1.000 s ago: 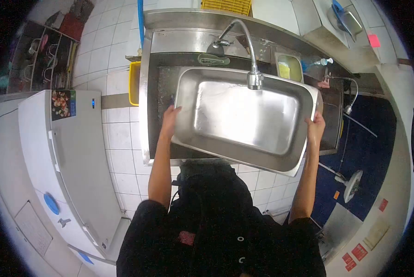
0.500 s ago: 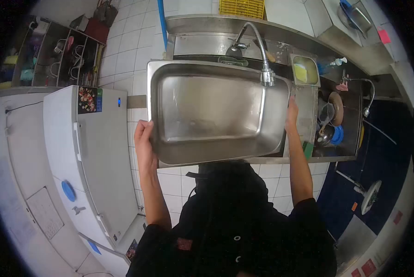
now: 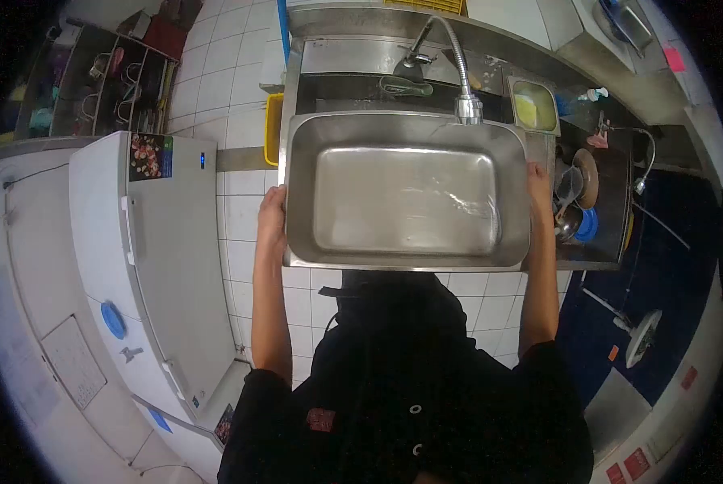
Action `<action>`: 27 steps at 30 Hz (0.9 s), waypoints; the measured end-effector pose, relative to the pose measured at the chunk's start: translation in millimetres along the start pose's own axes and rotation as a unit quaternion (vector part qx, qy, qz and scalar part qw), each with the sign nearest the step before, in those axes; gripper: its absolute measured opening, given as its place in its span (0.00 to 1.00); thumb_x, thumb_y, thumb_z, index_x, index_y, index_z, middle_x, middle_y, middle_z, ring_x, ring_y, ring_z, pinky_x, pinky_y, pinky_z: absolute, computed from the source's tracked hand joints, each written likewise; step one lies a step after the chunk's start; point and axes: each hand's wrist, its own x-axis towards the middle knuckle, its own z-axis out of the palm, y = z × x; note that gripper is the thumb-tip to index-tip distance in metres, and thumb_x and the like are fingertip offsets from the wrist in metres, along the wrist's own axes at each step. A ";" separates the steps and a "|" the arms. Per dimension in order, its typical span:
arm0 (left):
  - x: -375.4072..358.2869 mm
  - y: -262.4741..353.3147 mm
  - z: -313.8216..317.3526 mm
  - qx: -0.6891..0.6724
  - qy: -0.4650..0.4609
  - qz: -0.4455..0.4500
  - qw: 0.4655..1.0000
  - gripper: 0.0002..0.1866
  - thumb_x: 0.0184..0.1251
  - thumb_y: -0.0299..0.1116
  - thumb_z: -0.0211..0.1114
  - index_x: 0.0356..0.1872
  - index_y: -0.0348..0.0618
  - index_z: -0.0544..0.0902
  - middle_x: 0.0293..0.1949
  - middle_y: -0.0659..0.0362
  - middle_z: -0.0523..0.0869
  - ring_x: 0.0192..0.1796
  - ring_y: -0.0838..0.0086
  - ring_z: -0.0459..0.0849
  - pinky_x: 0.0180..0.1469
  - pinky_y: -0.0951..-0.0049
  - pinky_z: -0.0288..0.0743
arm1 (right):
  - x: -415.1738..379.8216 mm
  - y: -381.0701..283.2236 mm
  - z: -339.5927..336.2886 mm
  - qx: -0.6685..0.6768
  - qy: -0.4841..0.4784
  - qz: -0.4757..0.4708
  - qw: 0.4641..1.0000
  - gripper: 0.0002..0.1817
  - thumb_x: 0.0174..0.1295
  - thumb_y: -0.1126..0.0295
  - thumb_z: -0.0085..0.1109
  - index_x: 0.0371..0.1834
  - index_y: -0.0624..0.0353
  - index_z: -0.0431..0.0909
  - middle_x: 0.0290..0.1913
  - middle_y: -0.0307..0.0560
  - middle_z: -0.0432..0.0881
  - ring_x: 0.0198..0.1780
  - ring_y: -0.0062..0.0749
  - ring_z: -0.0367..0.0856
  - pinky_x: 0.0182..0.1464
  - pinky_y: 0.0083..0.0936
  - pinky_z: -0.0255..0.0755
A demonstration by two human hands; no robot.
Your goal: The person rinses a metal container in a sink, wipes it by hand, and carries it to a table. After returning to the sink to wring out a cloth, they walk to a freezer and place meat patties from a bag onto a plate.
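A large rectangular stainless steel pan point(image 3: 394, 198) is held almost level over the sink, its open side facing me. A little water glistens on its bottom towards the right. My left hand point(image 3: 272, 216) is closed on the pan's left rim. On the opposite side, my right hand point(image 3: 541, 192) grips the right rim, with some fingers hidden behind it. The flexible faucet point(image 3: 469, 106) hangs just above the pan's far edge, and no stream shows from its spout. Behind the pan, a green-handled brush point(image 3: 406, 85) lies by the faucet base.
To the right, a small metal container point(image 3: 552, 117) holds a yellow sponge point(image 3: 526, 111). Another basin beyond it contains bowls, a strainer and a blue dish point(image 3: 587, 224). A white refrigerator point(image 3: 180, 266) stands left, and a yellow crate point(image 3: 273, 129) sits beside the sink's left edge.
The pan has levelled from a tilt and shifted slightly right and nearer me, both hands moving with it. Water that had gathered along its right side now spreads over the bottom.
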 end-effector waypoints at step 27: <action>56.1 -42.6 24.6 0.113 0.009 0.106 0.988 0.15 0.72 0.41 0.53 0.40 0.38 0.79 0.34 0.64 0.78 0.40 0.79 0.72 0.45 0.76 0.66 | -11.8 45.5 -8.8 0.024 0.108 -0.042 0.993 0.17 0.70 0.58 0.49 0.34 0.63 0.76 0.26 0.40 0.72 0.32 0.20 0.65 0.38 0.21 0.63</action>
